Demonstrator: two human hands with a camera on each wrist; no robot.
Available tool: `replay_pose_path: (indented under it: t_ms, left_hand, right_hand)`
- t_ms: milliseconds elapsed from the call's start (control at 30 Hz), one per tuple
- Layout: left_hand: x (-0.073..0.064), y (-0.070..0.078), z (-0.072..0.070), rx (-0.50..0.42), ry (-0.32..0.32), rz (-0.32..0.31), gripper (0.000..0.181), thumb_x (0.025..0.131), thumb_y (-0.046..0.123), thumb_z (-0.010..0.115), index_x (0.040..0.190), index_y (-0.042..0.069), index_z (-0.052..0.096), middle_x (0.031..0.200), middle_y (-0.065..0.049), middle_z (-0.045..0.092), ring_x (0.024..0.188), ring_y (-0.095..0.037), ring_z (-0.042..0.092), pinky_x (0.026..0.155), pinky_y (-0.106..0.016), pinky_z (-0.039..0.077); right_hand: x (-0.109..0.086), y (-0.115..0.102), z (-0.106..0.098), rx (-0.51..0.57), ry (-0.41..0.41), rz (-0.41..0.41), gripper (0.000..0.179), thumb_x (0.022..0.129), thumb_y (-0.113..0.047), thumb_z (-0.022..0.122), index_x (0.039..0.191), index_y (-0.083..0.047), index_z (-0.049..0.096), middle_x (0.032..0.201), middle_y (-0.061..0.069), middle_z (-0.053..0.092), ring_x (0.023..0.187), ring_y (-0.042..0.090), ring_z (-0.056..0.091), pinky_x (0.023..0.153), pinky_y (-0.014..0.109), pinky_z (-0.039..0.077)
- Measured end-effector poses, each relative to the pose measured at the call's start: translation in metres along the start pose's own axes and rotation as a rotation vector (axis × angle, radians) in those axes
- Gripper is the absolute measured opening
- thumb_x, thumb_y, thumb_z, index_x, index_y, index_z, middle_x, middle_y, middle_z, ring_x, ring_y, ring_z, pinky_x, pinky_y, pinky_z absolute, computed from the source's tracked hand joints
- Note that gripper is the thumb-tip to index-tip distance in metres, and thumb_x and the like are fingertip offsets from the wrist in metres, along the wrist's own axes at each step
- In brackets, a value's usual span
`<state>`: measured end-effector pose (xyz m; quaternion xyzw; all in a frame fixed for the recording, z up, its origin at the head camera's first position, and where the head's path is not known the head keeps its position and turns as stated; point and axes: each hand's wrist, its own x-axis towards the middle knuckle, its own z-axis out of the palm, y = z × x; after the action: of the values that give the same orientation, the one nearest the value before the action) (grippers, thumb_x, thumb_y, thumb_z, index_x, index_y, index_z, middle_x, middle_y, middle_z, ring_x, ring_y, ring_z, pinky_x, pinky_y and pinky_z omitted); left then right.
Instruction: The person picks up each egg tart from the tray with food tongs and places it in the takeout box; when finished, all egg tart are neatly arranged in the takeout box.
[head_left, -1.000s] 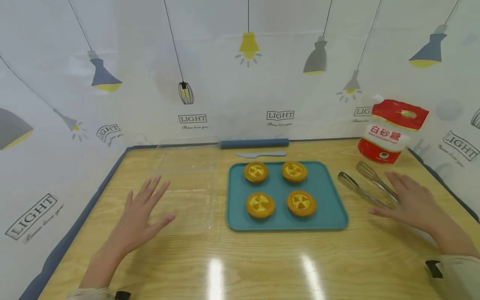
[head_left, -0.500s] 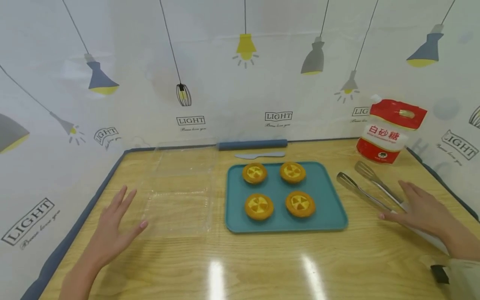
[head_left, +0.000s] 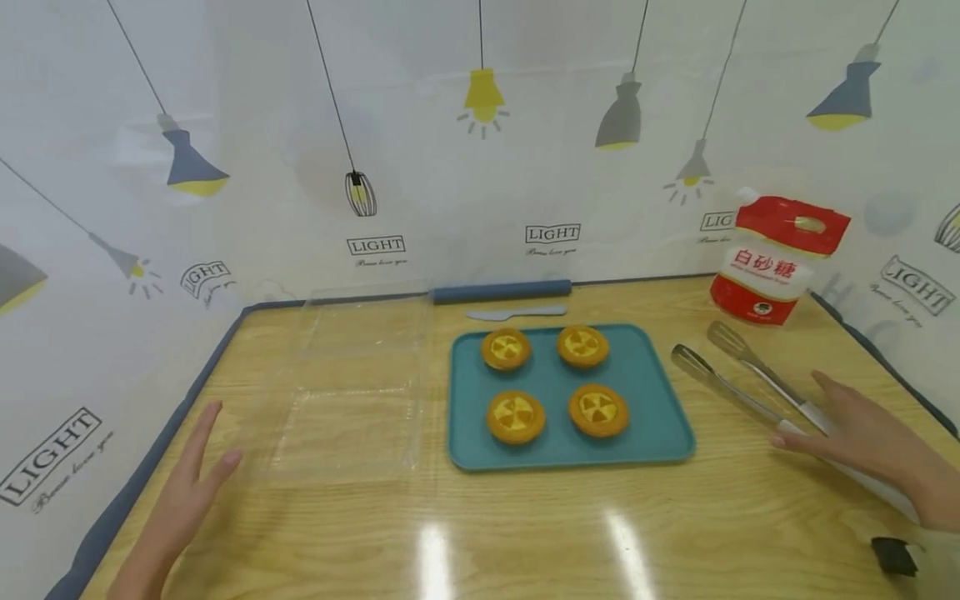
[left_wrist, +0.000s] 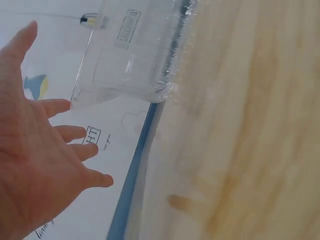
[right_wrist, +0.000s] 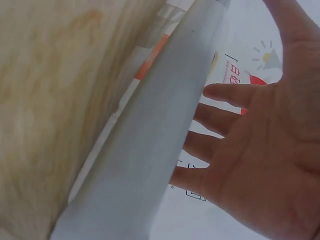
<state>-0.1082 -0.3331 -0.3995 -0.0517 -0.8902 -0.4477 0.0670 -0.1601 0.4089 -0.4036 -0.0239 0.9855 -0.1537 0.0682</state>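
Note:
My left hand (head_left: pixel 176 500) hovers over the table's left side with fingers spread, holding nothing. Nearest to it is a clear plastic clamshell box (head_left: pixel 352 392), lid raised at the back; the left wrist view shows the box (left_wrist: pixel 130 60) beyond the fingertips. On the right, my right hand (head_left: pixel 870 429) reaches over metal tongs (head_left: pixel 776 379), its fingers extended. The pale tong handle (right_wrist: pixel 150 130) runs in front of the fingers in the right wrist view; whether they touch is unclear. Several egg tarts (head_left: pixel 516 417) lie on a teal tray (head_left: pixel 660 408) between the hands.
Behind the tray lie a pale knife (head_left: pixel 517 313) and a dark blue roll (head_left: pixel 502 291) along the back edge. A red and white sugar pouch (head_left: pixel 776 262) stands at the back right. Lamp-printed sheeting (head_left: pixel 420 167) walls the table in.
My left hand has drawn left and toward me, away from the clear box. The right hand has shifted a little right along the tongs. The tarts and tray keep their places.

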Motion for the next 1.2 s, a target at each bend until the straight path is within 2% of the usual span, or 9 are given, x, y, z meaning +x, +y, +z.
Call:
replay_pose_path:
  t_ms: [67, 167, 267, 400, 633, 800, 933, 1033, 1200]
  left_hand:
    - [-0.003, -0.004, -0.001, -0.01, -0.007, -0.022, 0.067, 0.101, 0.021, 0.04, 0.15, 0.025, -0.005, 0.153, -0.013, -0.011, 0.137, -0.036, -0.012, 0.1, -0.068, -0.005]
    - [-0.01, -0.01, -0.001, -0.014, -0.024, -0.06, 0.068, 0.101, 0.022, 0.04, 0.15, 0.021, -0.008, 0.152, -0.02, -0.012, 0.134, -0.045, -0.009, 0.097, -0.071, -0.001]
    - [-0.015, -0.014, 0.001, 0.006, -0.052, -0.109, 0.072, 0.1, 0.024, 0.042, 0.149, 0.023, -0.009, 0.15, -0.027, -0.01, 0.131, -0.055, -0.002, 0.091, -0.076, 0.008]
    - [-0.018, -0.016, 0.003, 0.036, -0.088, -0.134, 0.079, 0.096, 0.025, 0.05, 0.149, 0.031, -0.01, 0.149, -0.031, -0.005, 0.129, -0.057, 0.004, 0.087, -0.077, 0.014]
    - [-0.017, -0.017, 0.012, 0.062, -0.13, -0.089, 0.098, 0.086, 0.019, 0.066, 0.149, 0.032, -0.008, 0.148, -0.033, 0.003, 0.129, -0.056, 0.011, 0.087, -0.078, 0.014]
    - [-0.016, -0.021, 0.015, 0.081, -0.123, -0.076, 0.105, 0.08, 0.019, 0.072, 0.148, 0.036, -0.006, 0.151, -0.027, 0.005, 0.132, -0.05, 0.011, 0.09, -0.076, 0.011]
    - [-0.014, -0.022, 0.015, 0.106, -0.115, -0.04, 0.105, 0.079, 0.02, 0.073, 0.149, 0.034, -0.005, 0.15, -0.027, 0.011, 0.13, -0.054, 0.011, 0.089, -0.077, 0.01]
    - [-0.011, -0.021, 0.013, 0.139, -0.114, -0.039, 0.103, 0.081, 0.022, 0.072, 0.15, 0.029, -0.005, 0.147, -0.029, 0.017, 0.126, -0.059, 0.015, 0.087, -0.077, 0.014]
    - [-0.007, -0.02, 0.011, 0.204, -0.122, -0.053, 0.095, 0.087, 0.026, 0.065, 0.15, 0.02, -0.005, 0.145, -0.029, 0.024, 0.123, -0.059, 0.022, 0.085, -0.077, 0.018]
  right_hand:
    - [-0.002, 0.003, 0.001, 0.003, -0.014, 0.004, 0.115, 0.078, -0.054, 0.067, 0.137, 0.022, 0.003, 0.124, 0.053, 0.023, 0.11, 0.066, 0.026, 0.084, 0.072, 0.029]
    - [-0.003, 0.008, 0.004, 0.015, -0.039, 0.017, 0.111, 0.081, -0.053, 0.064, 0.135, 0.025, 0.006, 0.121, 0.054, 0.025, 0.108, 0.066, 0.027, 0.083, 0.071, 0.031]
    - [-0.005, 0.014, 0.008, 0.046, -0.074, 0.036, 0.107, 0.084, -0.053, 0.06, 0.134, 0.026, 0.007, 0.122, 0.054, 0.024, 0.108, 0.066, 0.027, 0.083, 0.07, 0.032]
    - [-0.007, 0.018, 0.013, 0.07, -0.099, 0.063, 0.105, 0.087, -0.054, 0.056, 0.135, 0.024, 0.005, 0.124, 0.053, 0.022, 0.11, 0.065, 0.026, 0.083, 0.069, 0.032]
    - [-0.006, 0.015, 0.013, 0.147, -0.059, -0.011, 0.107, 0.086, -0.044, 0.064, 0.139, 0.018, -0.006, 0.13, 0.051, 0.016, 0.113, 0.066, 0.023, 0.084, 0.071, 0.028]
    - [-0.007, 0.015, 0.015, 0.114, -0.06, -0.04, 0.104, 0.085, -0.043, 0.065, 0.138, 0.02, 0.002, 0.13, 0.051, 0.018, 0.112, 0.066, 0.023, 0.082, 0.072, 0.029]
    - [-0.005, 0.017, 0.016, 0.119, -0.051, -0.045, 0.099, 0.084, -0.041, 0.066, 0.134, 0.025, 0.012, 0.127, 0.051, 0.02, 0.11, 0.065, 0.023, 0.082, 0.072, 0.028]
    - [-0.005, 0.017, 0.015, 0.104, -0.047, -0.027, 0.096, 0.085, -0.042, 0.065, 0.131, 0.027, 0.016, 0.124, 0.051, 0.021, 0.11, 0.065, 0.023, 0.083, 0.071, 0.027]
    - [-0.005, 0.015, 0.013, 0.071, -0.037, -0.017, 0.093, 0.087, -0.042, 0.062, 0.128, 0.029, 0.02, 0.122, 0.052, 0.023, 0.108, 0.065, 0.026, 0.083, 0.071, 0.029]
